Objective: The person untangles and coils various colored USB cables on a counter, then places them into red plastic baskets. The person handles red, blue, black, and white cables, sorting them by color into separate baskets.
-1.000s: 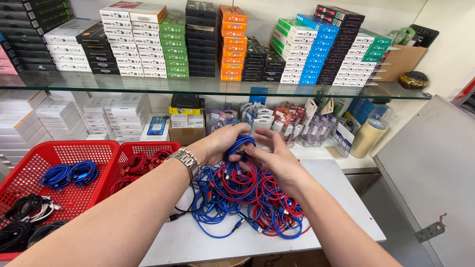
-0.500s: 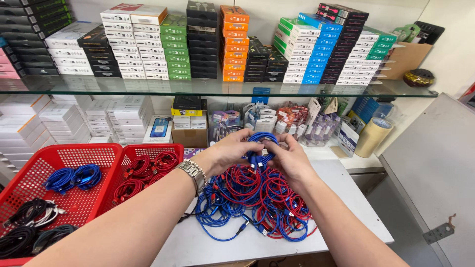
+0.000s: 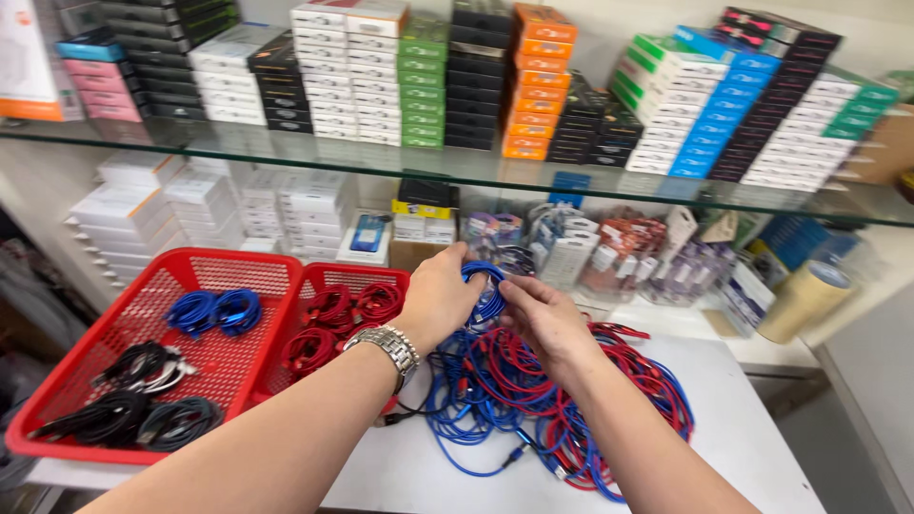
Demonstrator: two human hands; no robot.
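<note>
Both hands have lifted from the tangle (image 3: 562, 409): the left hand (image 3: 440, 300) and right hand (image 3: 543, 319) now pinch a blue coil (image 3: 487, 290) between them, baskets (image 3: 152, 352) left of it.

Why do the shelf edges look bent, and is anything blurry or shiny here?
Head view: wide lens bows the glass shelf; even light, soft shadows; faint glare on the wristwatch; both hands and the blue cable coil are reasonably sharp.
</note>
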